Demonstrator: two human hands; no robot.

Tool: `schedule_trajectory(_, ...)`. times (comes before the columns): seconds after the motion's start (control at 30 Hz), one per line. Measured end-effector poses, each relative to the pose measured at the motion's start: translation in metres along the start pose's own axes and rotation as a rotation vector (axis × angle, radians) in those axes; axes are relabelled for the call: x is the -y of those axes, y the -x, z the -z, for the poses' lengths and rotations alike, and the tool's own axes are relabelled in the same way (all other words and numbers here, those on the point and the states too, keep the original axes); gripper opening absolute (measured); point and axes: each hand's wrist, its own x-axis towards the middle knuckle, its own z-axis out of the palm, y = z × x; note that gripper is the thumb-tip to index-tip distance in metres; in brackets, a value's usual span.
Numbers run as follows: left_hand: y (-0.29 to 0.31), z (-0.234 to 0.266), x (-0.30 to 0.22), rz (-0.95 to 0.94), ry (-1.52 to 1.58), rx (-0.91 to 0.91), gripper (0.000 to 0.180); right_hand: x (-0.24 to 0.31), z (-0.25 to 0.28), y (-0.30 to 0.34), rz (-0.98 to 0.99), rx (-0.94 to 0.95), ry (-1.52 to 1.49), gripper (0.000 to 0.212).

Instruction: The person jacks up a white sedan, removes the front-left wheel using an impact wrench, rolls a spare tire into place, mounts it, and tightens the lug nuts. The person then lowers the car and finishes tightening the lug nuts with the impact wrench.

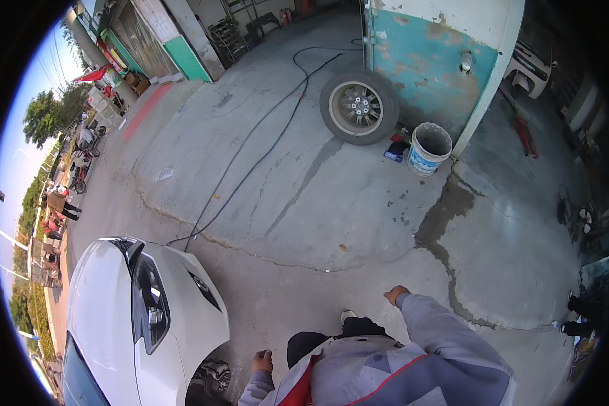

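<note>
Grey concrete floor filled the middle of the frame, crossed by a long crack and, right of centre, a dark stain. A wall of peeling turquoise and white paint stood at upper right. A red painted strip marked the ground at upper left. Bright sky showed at the left edge; the far right lay in shade.
</note>
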Motion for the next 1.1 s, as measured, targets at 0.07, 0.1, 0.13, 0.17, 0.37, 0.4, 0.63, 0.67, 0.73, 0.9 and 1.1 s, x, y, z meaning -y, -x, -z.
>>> schedule_trajectory(0.07, -0.028, -0.004, -0.06, -0.13, -0.086, 0.01, 0.041, 0.004, 0.021, -0.02, -0.011, -0.003, -0.081, 0.06)
schedule_trajectory(0.1, -0.041, -0.006, -0.086, -0.204, -0.129, 0.01, 0.041, 0.007, 0.028, -0.029, -0.043, 0.002, -0.109, 0.059)
schedule_trajectory(0.13, -0.053, -0.009, -0.108, -0.214, -0.187, 0.047, 0.041, 0.011, 0.034, -0.037, -0.055, 0.024, -0.148, 0.06)
schedule_trajectory(0.17, -0.064, -0.015, -0.125, -0.224, -0.244, 0.077, 0.042, 0.014, 0.038, -0.044, -0.081, 0.049, -0.174, 0.06)
schedule_trajectory(0.37, -0.146, -0.04, -0.197, -0.379, -1.046, 0.621, 0.054, 0.027, 0.056, -0.089, -0.164, 0.12, -0.241, 0.059)
schedule_trajectory(0.4, -0.166, -0.047, -0.215, -0.417, -1.11, 0.691, 0.054, 0.023, 0.063, -0.096, -0.192, 0.136, -0.268, 0.061)
schedule_trajectory(0.63, -0.339, -0.101, -0.405, -0.278, -1.245, 0.582, 0.054, -0.013, 0.18, -0.165, -0.341, -0.066, -0.235, 0.063)
schedule_trajectory(0.67, -0.367, -0.114, -0.447, -0.299, -1.266, 0.534, 0.054, -0.017, 0.205, -0.179, -0.369, -0.118, -0.289, 0.063)
schedule_trajectory(0.73, -0.418, -0.145, -0.545, -0.489, -1.093, 0.43, 0.054, -0.018, 0.245, -0.211, -0.405, -0.215, -0.374, 0.061)
schedule_trajectory(0.9, -0.453, -0.241, -0.801, -0.638, -0.621, 0.311, 0.044, 0.024, 0.285, -0.32, -0.436, -0.315, -0.488, 0.055)
schedule_trajectory(1.1, -0.418, -0.312, -0.963, -0.744, -0.679, 0.443, 0.043, 0.11, 0.33, -0.464, -0.502, 0.126, -0.62, 0.059)
